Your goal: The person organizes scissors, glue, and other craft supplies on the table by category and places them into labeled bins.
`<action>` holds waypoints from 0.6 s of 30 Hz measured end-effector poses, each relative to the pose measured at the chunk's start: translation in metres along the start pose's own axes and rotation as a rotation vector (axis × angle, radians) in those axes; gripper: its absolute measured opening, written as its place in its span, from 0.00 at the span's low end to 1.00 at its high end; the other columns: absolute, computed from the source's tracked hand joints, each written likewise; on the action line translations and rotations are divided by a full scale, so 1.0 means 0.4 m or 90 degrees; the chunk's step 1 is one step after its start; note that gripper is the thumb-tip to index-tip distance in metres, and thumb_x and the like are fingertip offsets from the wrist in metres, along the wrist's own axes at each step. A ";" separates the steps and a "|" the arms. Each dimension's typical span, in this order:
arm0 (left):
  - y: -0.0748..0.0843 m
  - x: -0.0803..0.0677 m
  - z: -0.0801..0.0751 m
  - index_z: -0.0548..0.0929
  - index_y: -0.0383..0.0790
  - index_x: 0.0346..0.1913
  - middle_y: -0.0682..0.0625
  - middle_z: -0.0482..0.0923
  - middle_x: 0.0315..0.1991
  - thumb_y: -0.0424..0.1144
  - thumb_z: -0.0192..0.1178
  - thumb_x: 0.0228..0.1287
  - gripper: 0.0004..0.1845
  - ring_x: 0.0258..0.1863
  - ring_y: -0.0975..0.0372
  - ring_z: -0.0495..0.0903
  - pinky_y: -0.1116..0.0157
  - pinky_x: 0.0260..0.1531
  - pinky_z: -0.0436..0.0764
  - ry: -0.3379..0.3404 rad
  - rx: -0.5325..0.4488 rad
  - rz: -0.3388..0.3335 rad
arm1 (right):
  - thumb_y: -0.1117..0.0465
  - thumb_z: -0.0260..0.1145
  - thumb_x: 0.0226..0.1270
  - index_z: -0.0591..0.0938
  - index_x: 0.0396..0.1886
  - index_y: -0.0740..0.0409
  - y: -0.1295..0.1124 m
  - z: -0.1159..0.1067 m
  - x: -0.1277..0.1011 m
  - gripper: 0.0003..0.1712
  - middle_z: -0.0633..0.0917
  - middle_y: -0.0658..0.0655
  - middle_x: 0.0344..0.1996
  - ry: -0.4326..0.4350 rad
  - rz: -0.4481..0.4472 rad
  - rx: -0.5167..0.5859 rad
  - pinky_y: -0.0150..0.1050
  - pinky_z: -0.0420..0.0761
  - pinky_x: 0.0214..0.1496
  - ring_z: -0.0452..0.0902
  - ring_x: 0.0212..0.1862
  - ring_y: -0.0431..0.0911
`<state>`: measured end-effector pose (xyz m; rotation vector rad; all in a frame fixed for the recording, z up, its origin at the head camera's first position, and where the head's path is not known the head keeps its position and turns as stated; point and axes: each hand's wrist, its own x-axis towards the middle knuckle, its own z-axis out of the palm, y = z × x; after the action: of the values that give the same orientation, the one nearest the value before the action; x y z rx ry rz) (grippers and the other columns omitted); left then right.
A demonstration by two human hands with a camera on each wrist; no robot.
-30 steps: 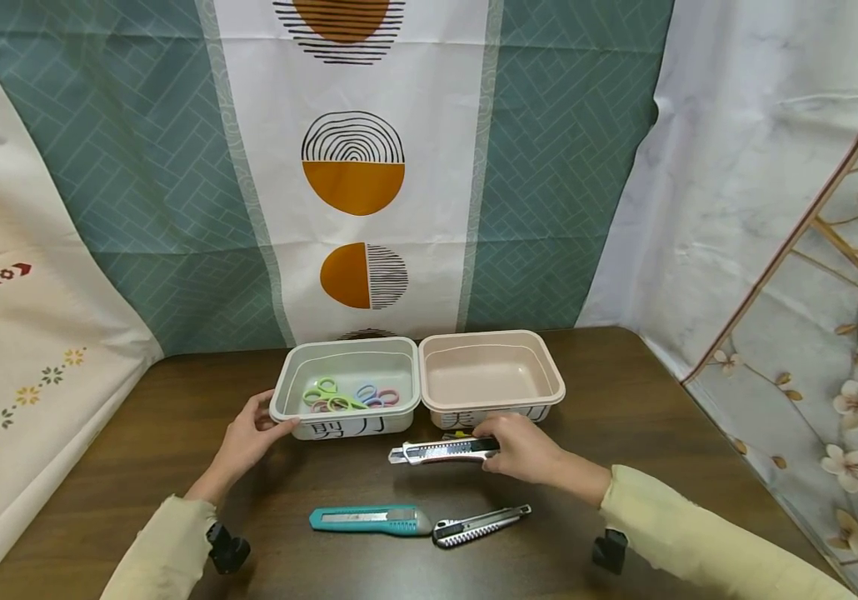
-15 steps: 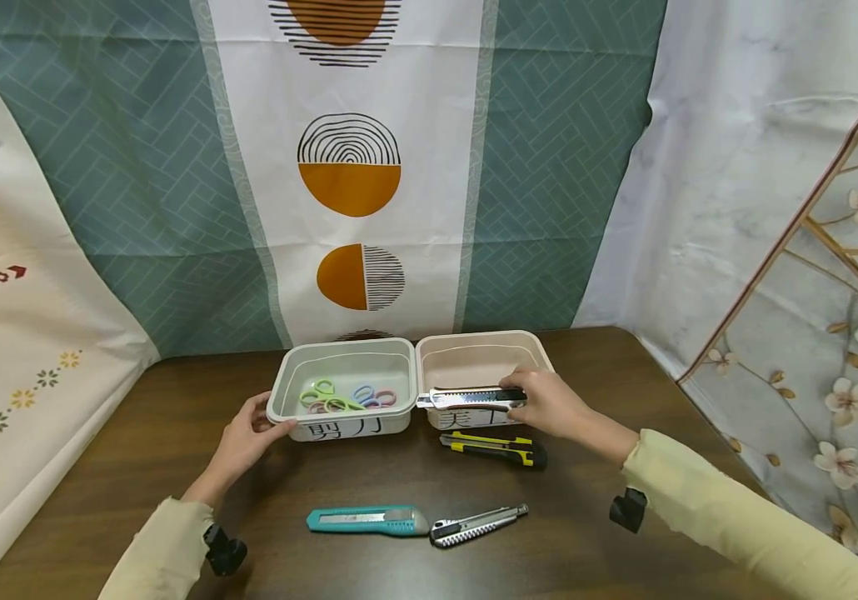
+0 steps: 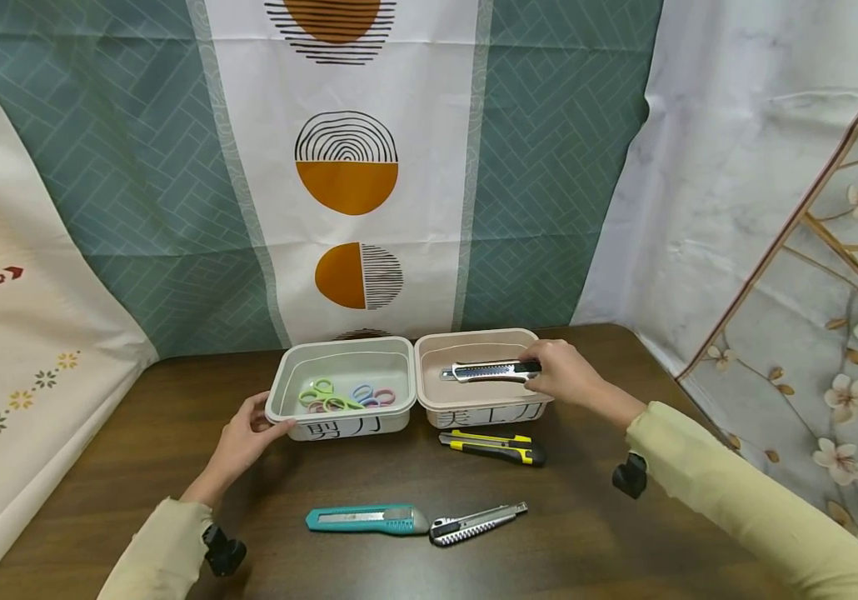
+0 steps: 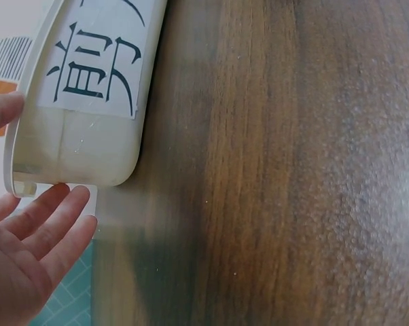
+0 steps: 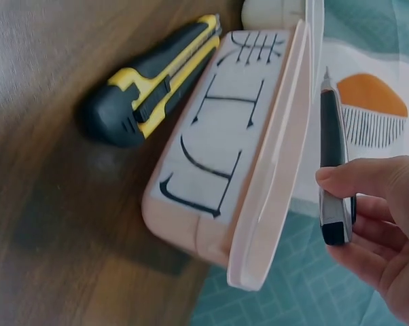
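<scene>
Bins sit side by side at the far edge: your right hand (image 3: 560, 379) pinches the knife (image 3: 491, 371) lengthwise left-to-right over the pink bin (image 3: 429, 398), while your open left hand (image 3: 245, 433) steadies the green bin (image 3: 279, 408).

The table (image 3: 624, 400) is dark wood with a visible grain and a faint, smooth sheen. The pink bin (image 3: 429, 392) and the green bin (image 3: 279, 400) look like matt plastic with white paper labels, and the utility knife (image 3: 491, 371) in the right hand (image 3: 566, 375) has a shiny metal body with black plastic ends. The yellow-and-black knife (image 3: 494, 447) looks like plastic with a rubbery matt grip, the teal knife (image 3: 366, 519) like smooth plastic, and the backdrop (image 3: 549, 167) like creased printed cloth.
</scene>
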<state>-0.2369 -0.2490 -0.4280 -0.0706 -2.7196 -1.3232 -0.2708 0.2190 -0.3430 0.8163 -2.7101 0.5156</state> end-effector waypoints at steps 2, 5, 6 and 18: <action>0.001 0.000 0.000 0.57 0.31 0.64 0.32 0.73 0.50 0.47 0.62 0.57 0.38 0.43 0.52 0.76 0.72 0.32 0.74 -0.001 0.000 -0.001 | 0.71 0.70 0.40 0.84 0.34 0.65 0.009 -0.002 0.006 0.15 0.84 0.56 0.31 -0.004 0.002 -0.007 0.39 0.74 0.32 0.75 0.31 0.44; 0.003 0.000 0.000 0.57 0.31 0.64 0.32 0.73 0.50 0.47 0.62 0.57 0.39 0.43 0.51 0.76 0.72 0.32 0.74 -0.004 -0.001 -0.001 | 0.71 0.70 0.41 0.84 0.34 0.65 0.018 -0.003 0.014 0.15 0.84 0.56 0.31 -0.014 0.009 -0.005 0.38 0.74 0.30 0.74 0.28 0.43; 0.004 0.000 0.000 0.57 0.31 0.64 0.32 0.73 0.50 0.47 0.62 0.57 0.39 0.44 0.51 0.76 0.72 0.33 0.74 -0.005 -0.002 -0.002 | 0.71 0.70 0.41 0.84 0.34 0.65 0.021 -0.003 0.016 0.15 0.84 0.56 0.31 -0.017 0.011 -0.006 0.37 0.73 0.30 0.73 0.28 0.43; 0.012 -0.006 -0.002 0.57 0.31 0.64 0.31 0.72 0.51 0.48 0.62 0.57 0.39 0.45 0.50 0.75 0.70 0.34 0.74 -0.003 0.000 -0.009 | 0.69 0.71 0.41 0.85 0.33 0.63 0.038 0.011 0.042 0.13 0.84 0.53 0.28 -0.052 -0.012 -0.001 0.36 0.72 0.28 0.72 0.25 0.41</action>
<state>-0.2339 -0.2466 -0.4240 -0.0543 -2.7296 -1.3286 -0.2935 0.2210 -0.3451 0.8793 -2.7741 0.4852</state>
